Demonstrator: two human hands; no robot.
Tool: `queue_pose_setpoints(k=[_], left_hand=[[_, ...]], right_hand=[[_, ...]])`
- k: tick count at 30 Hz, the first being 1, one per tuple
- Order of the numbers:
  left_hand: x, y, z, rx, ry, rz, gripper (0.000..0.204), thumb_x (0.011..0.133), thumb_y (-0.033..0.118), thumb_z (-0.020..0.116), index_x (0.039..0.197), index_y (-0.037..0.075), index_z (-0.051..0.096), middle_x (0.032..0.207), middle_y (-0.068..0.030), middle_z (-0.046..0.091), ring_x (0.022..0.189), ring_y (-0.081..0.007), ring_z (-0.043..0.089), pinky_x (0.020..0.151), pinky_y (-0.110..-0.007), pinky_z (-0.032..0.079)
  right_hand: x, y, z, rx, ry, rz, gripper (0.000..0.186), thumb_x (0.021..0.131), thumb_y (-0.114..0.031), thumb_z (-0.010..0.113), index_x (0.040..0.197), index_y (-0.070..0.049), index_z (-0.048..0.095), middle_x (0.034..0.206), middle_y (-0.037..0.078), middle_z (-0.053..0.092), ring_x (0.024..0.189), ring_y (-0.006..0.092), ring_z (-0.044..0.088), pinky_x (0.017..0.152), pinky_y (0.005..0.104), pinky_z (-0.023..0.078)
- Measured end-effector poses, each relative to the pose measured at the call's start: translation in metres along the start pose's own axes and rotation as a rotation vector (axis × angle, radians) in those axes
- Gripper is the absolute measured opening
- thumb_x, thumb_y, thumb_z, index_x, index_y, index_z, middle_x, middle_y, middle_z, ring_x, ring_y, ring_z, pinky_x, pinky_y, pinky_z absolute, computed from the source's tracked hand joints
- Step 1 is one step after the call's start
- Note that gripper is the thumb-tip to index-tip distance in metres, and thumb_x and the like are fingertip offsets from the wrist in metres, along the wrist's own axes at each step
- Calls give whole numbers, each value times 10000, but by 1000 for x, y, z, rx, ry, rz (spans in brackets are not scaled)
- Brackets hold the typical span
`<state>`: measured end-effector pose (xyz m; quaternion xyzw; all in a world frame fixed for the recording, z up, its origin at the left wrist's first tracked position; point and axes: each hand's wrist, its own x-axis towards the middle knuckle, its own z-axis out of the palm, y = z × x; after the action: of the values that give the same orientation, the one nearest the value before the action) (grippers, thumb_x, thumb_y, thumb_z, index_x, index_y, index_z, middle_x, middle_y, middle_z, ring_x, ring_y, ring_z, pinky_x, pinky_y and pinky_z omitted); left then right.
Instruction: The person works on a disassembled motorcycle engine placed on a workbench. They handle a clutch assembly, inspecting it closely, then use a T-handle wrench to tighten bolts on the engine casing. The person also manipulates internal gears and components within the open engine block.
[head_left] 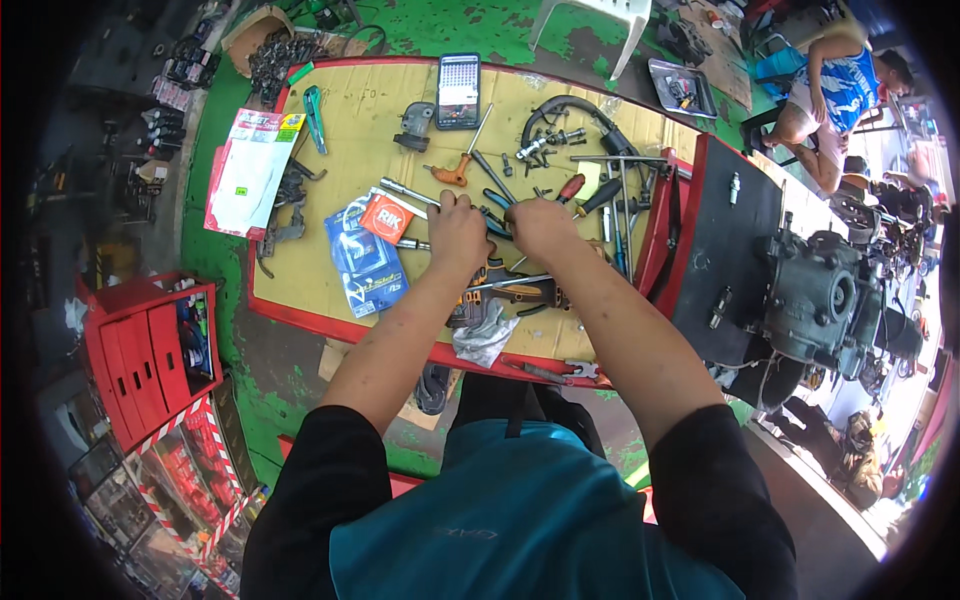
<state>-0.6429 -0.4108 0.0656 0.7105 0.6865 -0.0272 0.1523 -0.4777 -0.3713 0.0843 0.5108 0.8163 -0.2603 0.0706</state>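
My left hand is over the middle of the cardboard-topped table, its fingers curled and closed. A steel socket tool runs up to its fingertips; whether they grip it is hidden. Close beside it, my right hand is closed too, fingers bent downward, with what it holds covered. Teal-and-black pliers handles show between the two hands. An orange-handled T-wrench lies just beyond. Below the hands are an orange-and-black power tool and a crumpled grey-white rag.
Blue packets lie left, and a phone at the far edge. A black curved hose, bolts and screwdrivers crowd the right. An engine block stands on the adjoining bench. A red cabinet is at left; another person sits far right.
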Motion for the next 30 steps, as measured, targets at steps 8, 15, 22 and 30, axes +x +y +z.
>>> queue_pose_setpoints(k=[8,15,22,30], left_hand=[[2,-3,14,-84,85,-42,207,634,206,869,792,88,807,1017,-107,689,1125,-308,576,995,-488,445],[-36,-19,-3,-411,336,109,201,669,112,861,821,40,750,1181,-123,746,1249,-377,631,1093,-523,441],[-88,-23,-12,-873,303,-183,201,819,60,837,1012,23,795,1126,-172,766,1177,-338,706,1006,-398,544],[-98,-18,-1,-982,413,-160,195,884,10,807,1078,-6,799,1133,-163,760,1102,-277,734,981,-362,551]], right_hand=[[27,5,17,-40,-42,-12,176,860,-159,707,956,-41,795,955,204,780,950,376,769,870,482,602],[17,19,6,156,-3,-20,184,865,-184,722,972,-49,786,946,202,774,926,405,752,874,504,590],[7,29,11,143,99,-117,159,887,-129,682,996,-81,788,996,165,781,957,390,753,877,500,596],[29,28,9,-149,-80,-309,173,871,-68,656,1011,-41,754,1004,189,771,990,384,754,865,496,597]])
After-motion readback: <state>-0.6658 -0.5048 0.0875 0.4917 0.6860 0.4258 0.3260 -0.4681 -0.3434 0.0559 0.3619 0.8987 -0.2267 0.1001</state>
